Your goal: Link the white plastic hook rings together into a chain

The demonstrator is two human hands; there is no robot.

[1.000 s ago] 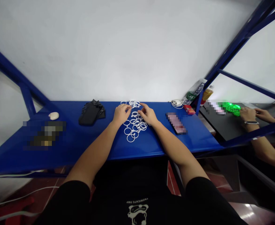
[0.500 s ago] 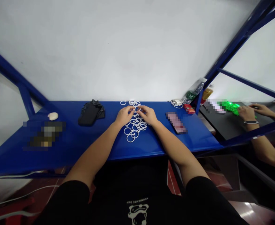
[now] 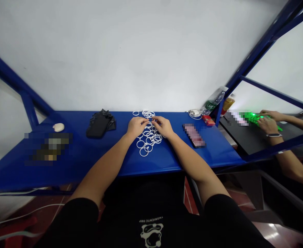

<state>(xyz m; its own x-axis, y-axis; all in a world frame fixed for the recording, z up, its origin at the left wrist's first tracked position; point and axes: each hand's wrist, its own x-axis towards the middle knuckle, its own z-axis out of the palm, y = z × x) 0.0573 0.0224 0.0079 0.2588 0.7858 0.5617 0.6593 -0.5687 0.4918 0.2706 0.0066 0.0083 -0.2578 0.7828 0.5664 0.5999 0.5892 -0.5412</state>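
1. A loose pile of white rings (image 3: 148,137) is lying on the blue table (image 3: 115,151), at its middle and towards the far edge; a few more rings (image 3: 144,113) are sitting just behind it, near the wall.
2. You are pinching one ring (image 3: 149,121) between both hands above the far end of the pile; it is too small to make out how your fingertips are sitting on it.
3. Your left hand (image 3: 135,126) is curling inwards with its fingers closing on that ring.
4. Your right hand (image 3: 163,126) is meeting it from the other side, fingers likewise drawn together on the ring.
5. A black pouch (image 3: 100,124) is lying well to the left; a coiled white cable (image 3: 194,113) is sitting to the right.
6. Another person's hands (image 3: 267,120) are working at green parts (image 3: 253,117) on the neighbouring bench.
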